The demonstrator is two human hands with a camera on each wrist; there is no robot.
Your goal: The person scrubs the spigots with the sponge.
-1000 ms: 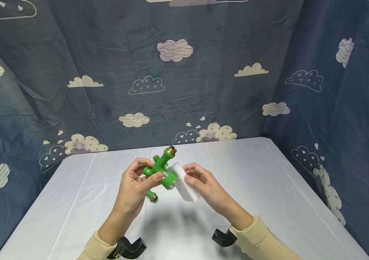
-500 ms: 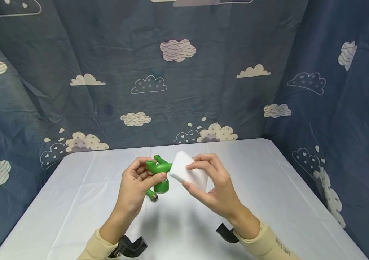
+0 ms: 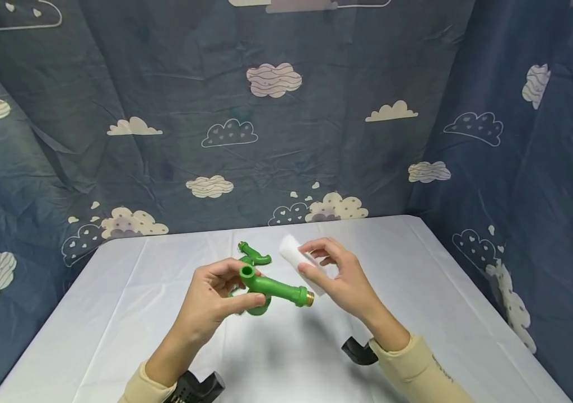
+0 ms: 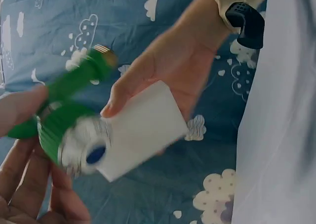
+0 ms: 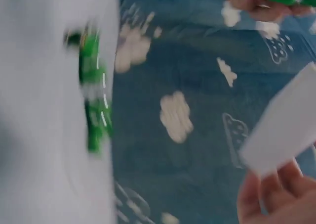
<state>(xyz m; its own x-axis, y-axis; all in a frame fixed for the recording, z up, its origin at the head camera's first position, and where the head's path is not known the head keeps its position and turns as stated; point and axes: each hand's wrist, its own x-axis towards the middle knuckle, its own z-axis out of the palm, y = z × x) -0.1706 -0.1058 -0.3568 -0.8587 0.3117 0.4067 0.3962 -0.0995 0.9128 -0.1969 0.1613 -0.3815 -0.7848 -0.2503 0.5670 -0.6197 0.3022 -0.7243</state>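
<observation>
— Since a moment ago, what moved?

— Half a second ago the white sponge (image 3: 300,262) was pressed up against the green pipe piece (image 3: 271,288). Now it has pulled away a little, and the pipe piece has turned so its gold end points to the right.

— What are the hands doing?

— The left hand (image 3: 210,299) has its fingers and thumb curled round the pipe piece and holds it up over the table (image 3: 417,291). The right hand (image 3: 339,277) pinches the sponge just beside the gold end.

— How would the pipe piece feel?

— Hard and stiff, likely smooth and a bit slippery, and not very heavy. The thick green middle looks like the best place to hold it. The sponge looks soft and very light.

— Anything else?

— Another green pipe part (image 3: 255,254) lies on the table behind the hands. A blue cloth with clouds (image 3: 271,78) hangs all around.
</observation>
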